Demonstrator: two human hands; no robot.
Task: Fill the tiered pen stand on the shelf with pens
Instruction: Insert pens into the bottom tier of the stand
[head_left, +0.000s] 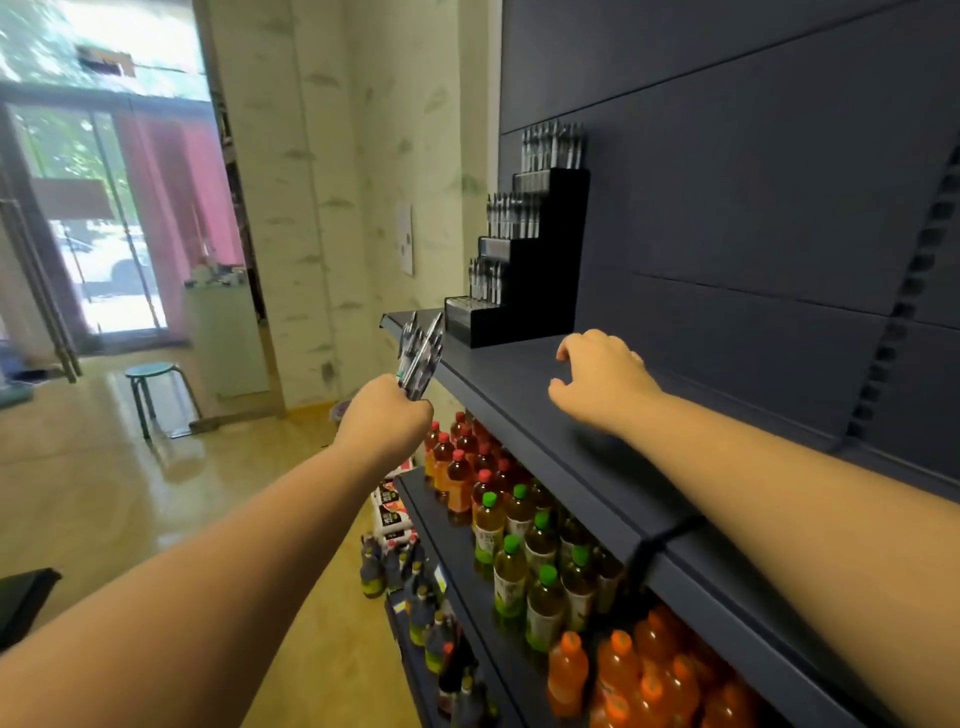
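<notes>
A black tiered pen stand (540, 270) stands at the far left end of the dark shelf (597, 457). Pens stick up in its three upper tiers (551, 145); the lowest front tier looks bare. My left hand (387, 421) grips a bundle of pens (422, 353), held upright in front of the shelf edge, just left of and below the stand. My right hand (602, 376) hovers over the shelf to the right of the stand, fingers loosely curled, holding nothing.
Lower shelves carry rows of drink bottles (519, 535) with red, green and orange caps. More bottles stand on the floor (395, 566). A green stool (153, 389) and a glass door are off to the left. A black strap (654, 545) wraps the shelf edge.
</notes>
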